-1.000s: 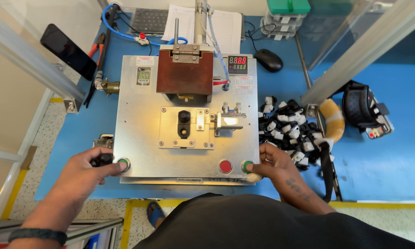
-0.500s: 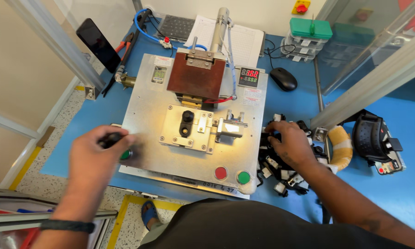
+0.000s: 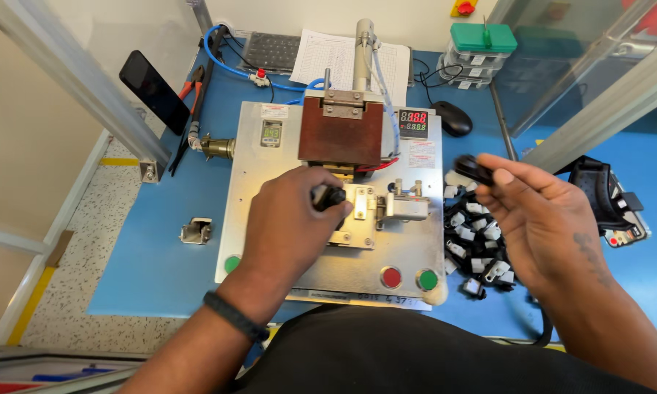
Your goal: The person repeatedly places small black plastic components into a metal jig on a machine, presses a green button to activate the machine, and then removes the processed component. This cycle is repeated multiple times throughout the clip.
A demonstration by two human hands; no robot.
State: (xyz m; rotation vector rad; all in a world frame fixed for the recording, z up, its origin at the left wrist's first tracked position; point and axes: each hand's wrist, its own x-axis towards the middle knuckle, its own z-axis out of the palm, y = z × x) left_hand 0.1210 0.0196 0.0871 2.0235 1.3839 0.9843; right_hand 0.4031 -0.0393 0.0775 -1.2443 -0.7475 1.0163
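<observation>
head view | left hand (image 3: 288,222) grip closed on small black plastic part (image 3: 331,195) at the steel fixture (image 3: 365,211), its axis unclear | right hand (image 3: 543,219) pinches another black part (image 3: 474,169), long axis running left-right, above the pile of black-and-white parts (image 3: 474,241) on the blue counter (image 3: 153,241) | brown press block (image 3: 341,131) just behind

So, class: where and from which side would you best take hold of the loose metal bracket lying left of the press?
Grip the metal bracket across its two upright side walls, coming straight down from above. It sits alone on the blue table, open side up, so nothing blocks a hand.
</observation>
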